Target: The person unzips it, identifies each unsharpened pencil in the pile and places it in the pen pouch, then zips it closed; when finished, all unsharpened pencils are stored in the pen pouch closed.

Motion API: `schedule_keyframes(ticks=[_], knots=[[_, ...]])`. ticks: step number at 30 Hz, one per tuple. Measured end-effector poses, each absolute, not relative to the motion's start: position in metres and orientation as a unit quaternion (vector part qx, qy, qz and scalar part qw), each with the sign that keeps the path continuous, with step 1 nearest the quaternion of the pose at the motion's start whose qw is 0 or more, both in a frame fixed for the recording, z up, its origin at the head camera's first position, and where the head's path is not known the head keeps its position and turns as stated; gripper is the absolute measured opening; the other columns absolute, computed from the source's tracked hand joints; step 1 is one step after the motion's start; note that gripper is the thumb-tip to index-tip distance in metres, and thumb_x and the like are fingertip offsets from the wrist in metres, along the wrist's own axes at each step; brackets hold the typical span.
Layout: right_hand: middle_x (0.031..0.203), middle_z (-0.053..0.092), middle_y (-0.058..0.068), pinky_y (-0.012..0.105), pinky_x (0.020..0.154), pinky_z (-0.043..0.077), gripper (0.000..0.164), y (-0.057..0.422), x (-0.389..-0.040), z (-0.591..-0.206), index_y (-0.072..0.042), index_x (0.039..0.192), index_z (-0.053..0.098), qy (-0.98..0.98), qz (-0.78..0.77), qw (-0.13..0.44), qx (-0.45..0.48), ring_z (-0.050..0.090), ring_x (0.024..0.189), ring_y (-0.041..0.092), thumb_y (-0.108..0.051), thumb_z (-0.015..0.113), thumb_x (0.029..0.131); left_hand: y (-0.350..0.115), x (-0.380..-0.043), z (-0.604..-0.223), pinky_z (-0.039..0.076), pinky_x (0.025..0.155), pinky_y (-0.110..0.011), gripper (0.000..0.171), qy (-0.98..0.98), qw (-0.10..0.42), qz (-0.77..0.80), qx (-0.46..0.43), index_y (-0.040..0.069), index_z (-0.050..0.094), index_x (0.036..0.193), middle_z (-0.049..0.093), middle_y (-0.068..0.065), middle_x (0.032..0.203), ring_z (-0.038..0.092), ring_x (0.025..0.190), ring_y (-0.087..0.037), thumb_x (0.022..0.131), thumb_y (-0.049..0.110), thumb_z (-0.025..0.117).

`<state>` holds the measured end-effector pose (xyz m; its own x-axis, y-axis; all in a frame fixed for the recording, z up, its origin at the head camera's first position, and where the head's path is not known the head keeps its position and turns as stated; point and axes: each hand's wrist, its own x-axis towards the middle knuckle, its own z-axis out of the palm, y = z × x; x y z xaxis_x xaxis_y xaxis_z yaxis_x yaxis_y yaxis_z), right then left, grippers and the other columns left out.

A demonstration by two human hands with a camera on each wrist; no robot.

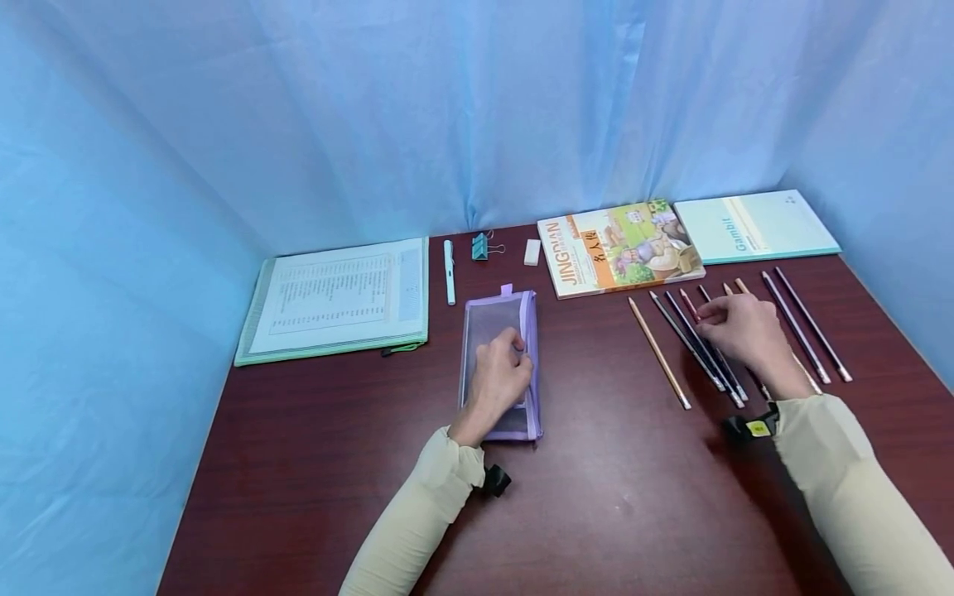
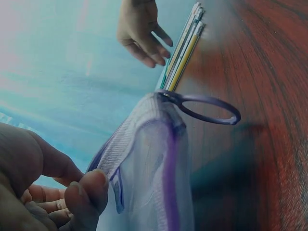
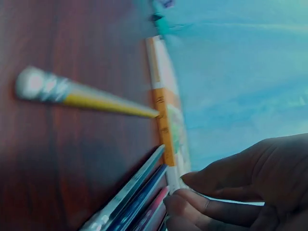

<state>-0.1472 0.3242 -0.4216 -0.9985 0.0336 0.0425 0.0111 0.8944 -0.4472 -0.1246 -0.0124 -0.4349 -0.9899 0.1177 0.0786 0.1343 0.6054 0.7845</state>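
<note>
A mesh zip pencil pouch with purple trim (image 1: 525, 422) lies on the table in the head view. My left hand (image 1: 498, 377) is over it. In the left wrist view, the thumb and a finger pinch the pouch's edge beside the purple zipper (image 2: 171, 183). To the right, my right hand (image 1: 745, 331) hovers over a row of several pencils, its fingers loosely bent. In the right wrist view, its fingertips (image 3: 178, 204) are close to a red pencil (image 3: 153, 209), with nothing visible between thumb and forefinger. A yellow pencil (image 1: 659, 352) lies left of the row.
Along the back are a document folder (image 1: 335, 298), a pen (image 1: 450, 273), a teal binder clip (image 1: 480, 247), a white eraser (image 1: 532, 252), an illustrated book (image 1: 619, 248) and a pale notebook (image 1: 768, 223). Two pencils (image 1: 812, 327) lie right of my right hand. Blue curtains enclose the table.
</note>
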Motion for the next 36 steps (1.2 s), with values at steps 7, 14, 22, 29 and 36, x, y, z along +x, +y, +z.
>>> schedule_keyframes(ticks=[7,14,22,29,36], knots=[[0.066,0.061,0.011,0.045,0.053,0.041,0.011,0.322,-0.148,-0.429,-0.005,0.074,0.069,-0.987,0.163,0.005,-0.014,0.05,0.061,0.029,-0.004,0.058,0.074,-0.014,-0.125,-0.435,0.032,0.035,-0.015,0.007,-0.895,0.008,-0.44,-0.075,0.002,0.062,0.092,0.057,-0.003,0.051,0.044,0.036,0.0,0.086,0.003,0.058],[0.061,0.049,0.013,0.042,0.047,0.035,0.019,0.312,-0.151,-0.436,-0.011,0.06,0.045,-0.99,0.141,-0.011,-0.027,0.048,0.056,0.031,0.001,0.052,0.073,-0.014,-0.125,-0.436,0.03,0.035,-0.015,0.006,-0.896,0.013,-0.437,-0.079,0.002,0.062,0.091,0.054,0.0,0.049,0.043,0.037,0.001,0.086,0.003,0.058],[0.073,0.062,0.028,0.051,0.051,0.043,0.011,0.313,-0.151,-0.43,0.001,0.073,0.056,-0.991,0.134,-0.013,-0.025,0.058,0.063,0.043,-0.006,0.065,0.07,-0.015,-0.125,-0.436,0.03,0.036,-0.015,0.007,-0.898,0.012,-0.432,-0.08,0.002,0.062,0.091,0.05,0.003,0.049,0.042,0.038,0.0,0.085,0.003,0.059],[0.075,0.065,0.018,0.051,0.062,0.045,0.038,0.322,-0.146,-0.412,0.009,0.106,0.065,-0.987,0.158,-0.004,-0.033,0.058,0.068,0.038,-0.013,0.07,0.075,-0.015,-0.126,-0.435,0.03,0.037,-0.015,0.007,-0.898,0.012,-0.432,-0.082,0.002,0.062,0.09,0.049,0.003,0.049,0.042,0.039,0.0,0.085,0.003,0.058],[0.073,0.072,0.01,0.032,0.062,0.052,0.04,0.334,-0.144,-0.414,0.012,0.117,0.062,-0.953,0.3,-0.013,-0.037,0.066,0.063,0.013,-0.01,0.067,0.084,-0.015,-0.126,-0.437,0.032,0.039,-0.016,0.009,-0.899,0.017,-0.428,-0.085,0.002,0.063,0.09,0.049,0.004,0.05,0.042,0.041,-0.001,0.085,0.003,0.057]])
